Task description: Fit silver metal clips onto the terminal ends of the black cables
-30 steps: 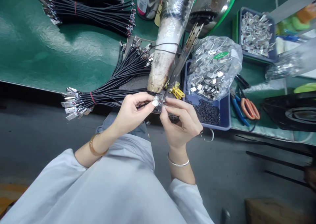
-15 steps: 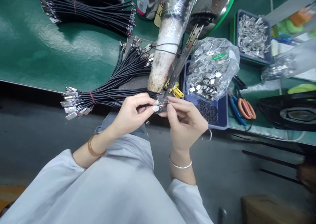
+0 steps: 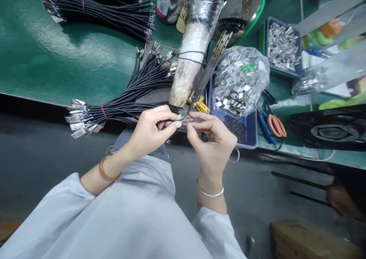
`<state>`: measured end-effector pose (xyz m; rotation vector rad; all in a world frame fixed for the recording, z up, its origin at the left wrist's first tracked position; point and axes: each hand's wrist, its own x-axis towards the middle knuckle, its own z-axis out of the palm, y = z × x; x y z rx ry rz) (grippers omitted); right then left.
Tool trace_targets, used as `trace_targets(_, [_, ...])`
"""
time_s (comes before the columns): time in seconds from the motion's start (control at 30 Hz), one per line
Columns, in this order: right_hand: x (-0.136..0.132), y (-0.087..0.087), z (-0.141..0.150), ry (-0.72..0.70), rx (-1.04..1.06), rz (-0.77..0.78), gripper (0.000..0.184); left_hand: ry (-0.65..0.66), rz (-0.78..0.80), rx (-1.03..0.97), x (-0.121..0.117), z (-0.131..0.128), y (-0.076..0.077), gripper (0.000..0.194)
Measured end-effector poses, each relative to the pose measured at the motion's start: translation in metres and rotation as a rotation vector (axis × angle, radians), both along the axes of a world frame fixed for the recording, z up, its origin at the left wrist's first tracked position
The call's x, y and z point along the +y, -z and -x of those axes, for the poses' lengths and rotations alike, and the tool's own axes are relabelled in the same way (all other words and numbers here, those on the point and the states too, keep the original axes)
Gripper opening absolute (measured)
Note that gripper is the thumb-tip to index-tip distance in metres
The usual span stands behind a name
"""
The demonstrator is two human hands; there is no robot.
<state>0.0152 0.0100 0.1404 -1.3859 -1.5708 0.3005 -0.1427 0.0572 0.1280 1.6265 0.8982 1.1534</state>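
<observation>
My left hand [image 3: 150, 131] pinches the end of a thin black cable with a small silver metal shell [image 3: 183, 117] on it, just off the green bench's front edge. Facing it, my right hand [image 3: 213, 139] pinches the same small metal piece from the right, fingertips touching the left hand's. A tied bundle of black cables [image 3: 114, 108] with silver connector ends lies on the bench to the left of my hands. Just beyond my fingers stands a plastic-wrapped machine column [image 3: 191, 53] with a thin metal blade [image 3: 210, 66].
A clear bag of silver metal shells [image 3: 240, 80] sits over a blue tray [image 3: 251, 127] holding small black rings. Orange and blue pliers [image 3: 271, 123] lie to its right. Another tray of shells [image 3: 281, 47] stands behind. More cable bundles [image 3: 100, 7] lie at the far left. A brown box [image 3: 311, 240] sits on the floor.
My hands have stayed pressed together on the small metal piece; the right fingers shifted slightly on it. The view has drifted a little to the right.
</observation>
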Motion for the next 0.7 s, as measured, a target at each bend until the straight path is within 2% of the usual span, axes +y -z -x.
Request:
trace_targets(0.27, [0.0049,-0.0015,-0.0014,-0.005,-0.032,-0.022,0.011,-0.016,0.06,-0.03,0.0036,-0.0027,-0.0068,0.013])
trace_targets(0.53, [0.0084,-0.0058,0.0003,0.016,-0.072,-0.063,0.011,-0.05,0.094,-0.069,0.0045,-0.0042,-0.0057,0.011])
trace_targets(0.7, [0.0054,-0.007,-0.0007,-0.013,-0.144,-0.071,0.014,-0.028,0.123,-0.063,0.0042,-0.0032,-0.0061,0.011])
